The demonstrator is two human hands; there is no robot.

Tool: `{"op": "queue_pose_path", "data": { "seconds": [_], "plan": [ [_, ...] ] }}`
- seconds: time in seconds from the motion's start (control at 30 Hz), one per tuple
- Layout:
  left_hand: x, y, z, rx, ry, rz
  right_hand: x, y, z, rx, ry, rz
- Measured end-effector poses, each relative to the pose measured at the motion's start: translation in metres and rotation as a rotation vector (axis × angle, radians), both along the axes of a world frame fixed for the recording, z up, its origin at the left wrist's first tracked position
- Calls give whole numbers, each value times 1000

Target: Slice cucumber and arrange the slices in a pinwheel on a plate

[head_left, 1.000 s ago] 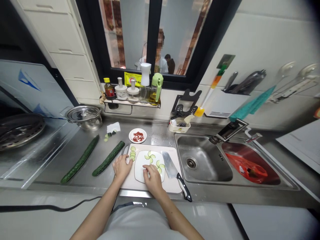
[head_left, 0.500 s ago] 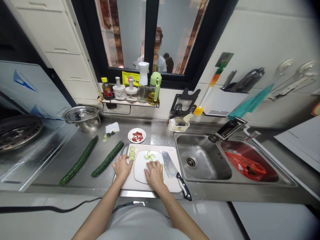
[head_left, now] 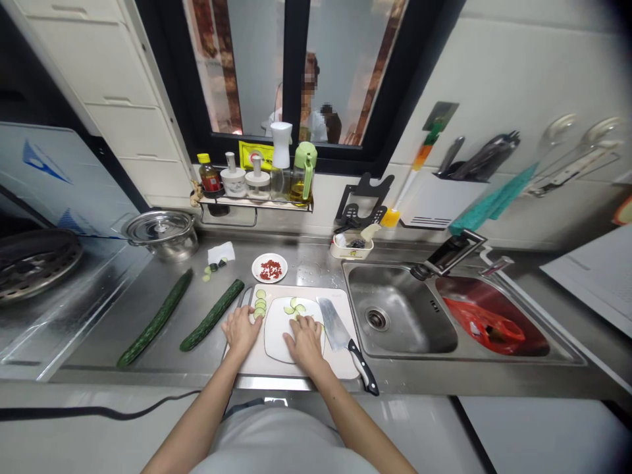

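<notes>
A white square plate (head_left: 279,342) lies on the pale cutting board (head_left: 345,368), with cucumber slices (head_left: 295,307) fanned out near its far edge. Over the plate's right part rests my right hand (head_left: 305,342), fingers spread and slightly bent, covering most of a second group of slices. My left hand (head_left: 241,331) lies at the board's left edge, fingers apart, its fingertips by a short row of round cucumber slices (head_left: 261,303). To the right of the plate is a kitchen knife (head_left: 336,326), its black handle over the board's edge.
Two whole cucumbers (head_left: 212,316) lie left of the board. Behind it stands a small dish of red pieces (head_left: 269,268). A lidded steel pot (head_left: 165,234) is at the back left. On the right is a double sink (head_left: 409,316) holding a red plastic bag (head_left: 488,326).
My right hand has moved slightly right and its fingers have spread over the right-hand group of slices. My left hand has stayed by the row. The view has shifted a little.
</notes>
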State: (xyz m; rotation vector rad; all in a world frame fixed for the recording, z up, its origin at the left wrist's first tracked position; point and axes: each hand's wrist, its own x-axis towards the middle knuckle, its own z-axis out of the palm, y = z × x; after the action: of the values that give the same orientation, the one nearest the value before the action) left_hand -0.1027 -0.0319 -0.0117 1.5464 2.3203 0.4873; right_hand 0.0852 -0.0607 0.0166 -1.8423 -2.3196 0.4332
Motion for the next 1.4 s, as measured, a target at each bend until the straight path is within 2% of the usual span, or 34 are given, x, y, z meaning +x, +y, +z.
{"op": "queue_pose_path", "data": {
  "seconds": [0.8, 1.03, 1.2, 1.4],
  "plan": [
    [3, 1, -4, 121, -128, 37, 3, 2, -6, 73, 39, 0],
    [-5, 4, -9, 200, -289, 88, 28, 11, -7, 221, 166, -156],
    [-6, 5, -5, 250, -447, 93, 53, 22, 1, 295, 237, -262],
    [-1, 5, 12, 334, -638, 36, 76, 37, 24, 370, 421, -301]
  ]
}}
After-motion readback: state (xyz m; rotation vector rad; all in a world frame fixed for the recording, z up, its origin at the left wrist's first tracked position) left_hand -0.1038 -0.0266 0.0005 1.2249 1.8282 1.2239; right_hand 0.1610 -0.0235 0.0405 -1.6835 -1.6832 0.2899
